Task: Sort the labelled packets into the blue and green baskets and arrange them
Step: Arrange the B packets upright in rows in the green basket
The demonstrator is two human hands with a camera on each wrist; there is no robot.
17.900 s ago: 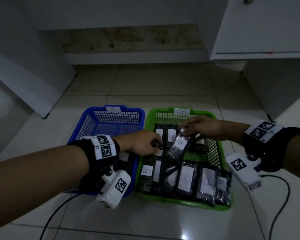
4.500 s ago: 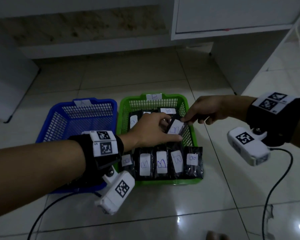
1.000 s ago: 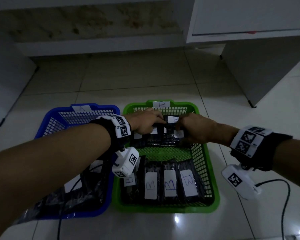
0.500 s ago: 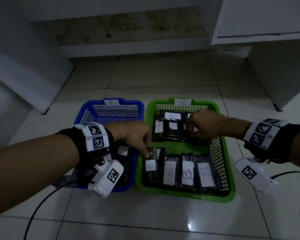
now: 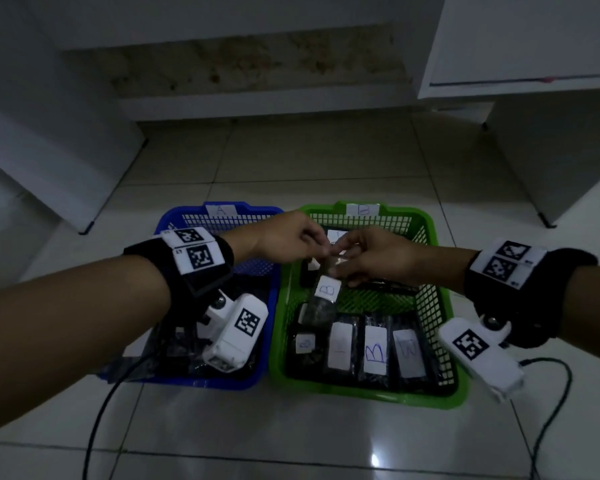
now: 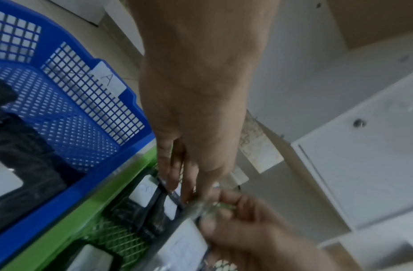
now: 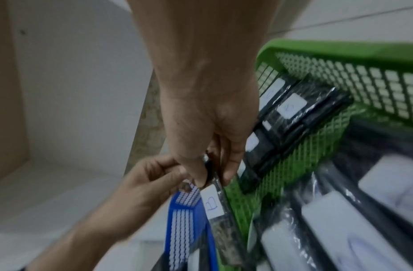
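Observation:
A blue basket (image 5: 219, 382) tagged A stands left of a green basket (image 5: 368, 398) tagged B on the tiled floor. Over the green basket's far left part, both hands meet on one dark packet (image 5: 327, 291) with a white B label. It hangs downward from their fingers. My left hand (image 5: 321, 251) pinches its top edge, and my right hand (image 5: 336, 268) pinches it just above the label. The right wrist view shows the right hand (image 7: 212, 179) gripping the packet (image 7: 212, 202). Rows of B packets (image 5: 374, 348) lie flat in the green basket.
Dark packets (image 5: 174, 344) fill the near part of the blue basket, partly hidden by my left wrist camera. A white cabinet (image 5: 534, 46) stands at the back right and a white panel (image 5: 49, 133) at the left. Black cables (image 5: 551, 410) trail over the floor.
My left hand has lifted the B packet from the green basket's near left corner up and back. My right hand has left the far row and taken hold of the same packet.

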